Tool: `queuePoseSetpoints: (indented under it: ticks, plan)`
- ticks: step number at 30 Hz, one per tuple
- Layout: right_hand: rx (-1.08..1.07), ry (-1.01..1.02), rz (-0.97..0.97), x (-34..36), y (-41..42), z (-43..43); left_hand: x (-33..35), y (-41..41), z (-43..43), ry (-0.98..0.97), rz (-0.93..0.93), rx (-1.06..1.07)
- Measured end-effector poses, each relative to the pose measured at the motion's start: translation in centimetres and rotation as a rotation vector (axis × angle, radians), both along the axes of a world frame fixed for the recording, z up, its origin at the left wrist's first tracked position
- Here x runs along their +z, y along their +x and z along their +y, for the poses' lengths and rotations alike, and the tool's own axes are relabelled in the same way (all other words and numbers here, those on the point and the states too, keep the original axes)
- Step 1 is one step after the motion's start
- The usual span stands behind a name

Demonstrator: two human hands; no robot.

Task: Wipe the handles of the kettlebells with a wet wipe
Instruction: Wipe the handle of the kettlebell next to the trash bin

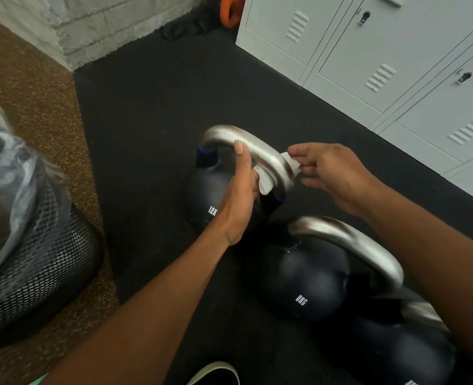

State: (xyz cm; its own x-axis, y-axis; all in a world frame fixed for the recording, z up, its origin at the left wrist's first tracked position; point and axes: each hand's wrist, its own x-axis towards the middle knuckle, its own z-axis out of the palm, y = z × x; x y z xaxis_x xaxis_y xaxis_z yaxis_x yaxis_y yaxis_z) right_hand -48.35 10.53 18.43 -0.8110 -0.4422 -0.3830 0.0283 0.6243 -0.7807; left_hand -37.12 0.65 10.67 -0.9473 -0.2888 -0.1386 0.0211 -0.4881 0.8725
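Black gym floor (152, 112) by the lockers (396, 51) holds the 12 kg kettlebell (204, 190); wet wipe (265, 186) loops round the near-right end of its handle (254, 150), left hand (238, 201) fingers clamped on one end, right hand (332, 173) fingers pinching the other. Risk: uneven pull prob. tears the wipe or slips it free. Bell sits upright, handle arching up, long axis far-left to near-right, wipe crosswise.

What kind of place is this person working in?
Probably a gym, perhaps near its changing area: a kettlebell marked 12K and a kettlebell marked 8KG stand on black rubber flooring, close to a row of grey metal lockers.
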Motion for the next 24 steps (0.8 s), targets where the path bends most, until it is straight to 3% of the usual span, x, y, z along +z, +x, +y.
queuePoseSetpoints:
  ticks: [10, 14, 21, 24]
  plan:
    - [0.003, -0.007, -0.018, -0.6, 0.0, -0.2, -1.3, 0.7, 1.8, -0.137, -0.123, 0.076]
    - [0.016, 0.004, -0.016, -0.5, 0.0, 0.1, -0.1, 2.1, 2.5, 0.013, -0.034, 0.055]
    - [-0.008, -0.003, -0.025, -1.0, 0.0, 0.5, 0.8, 0.4, 0.0, 0.557, 0.122, 0.139]
    - [0.012, 0.003, -0.035, -0.9, -0.1, 0.6, 0.6, -0.5, -0.7, 0.687, 0.144, 0.175]
